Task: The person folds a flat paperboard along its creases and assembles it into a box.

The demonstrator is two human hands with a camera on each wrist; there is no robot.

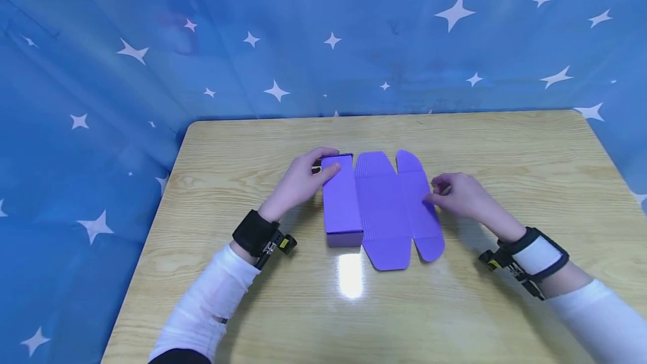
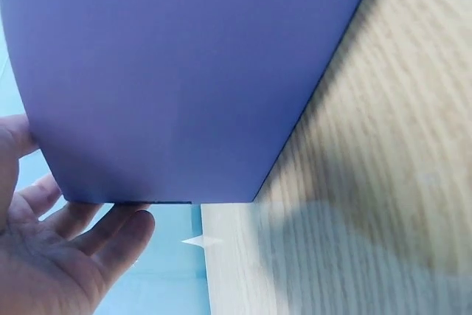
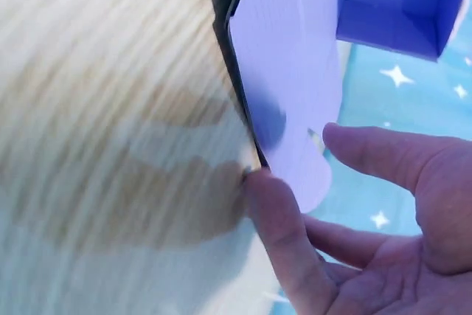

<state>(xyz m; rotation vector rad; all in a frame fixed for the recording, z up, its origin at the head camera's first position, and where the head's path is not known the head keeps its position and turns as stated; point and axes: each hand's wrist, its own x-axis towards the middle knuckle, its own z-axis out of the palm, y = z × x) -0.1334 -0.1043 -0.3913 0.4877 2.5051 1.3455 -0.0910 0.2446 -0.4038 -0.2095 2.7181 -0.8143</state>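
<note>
A purple cardboard box (image 1: 342, 201) lies on the table, its left part folded into a long body. Its flat panels with rounded end flaps (image 1: 382, 206) spread out to the right. My left hand (image 1: 305, 180) grips the far end of the body, thumb on top and fingers round the end; the left wrist view shows the box's side (image 2: 162, 79) beside those fingers. At the outer edge of the flat panel is my right hand (image 1: 460, 195). In the right wrist view, a forefinger tip meets the panel's edge (image 3: 251, 108), while the thumb appears apart from its face.
The wood-grain table (image 1: 242, 156) extends around the box on every side. Behind it and at the left hangs a blue curtain (image 1: 303, 60) with white stars. A bright light reflection shows on the tabletop in front of the box.
</note>
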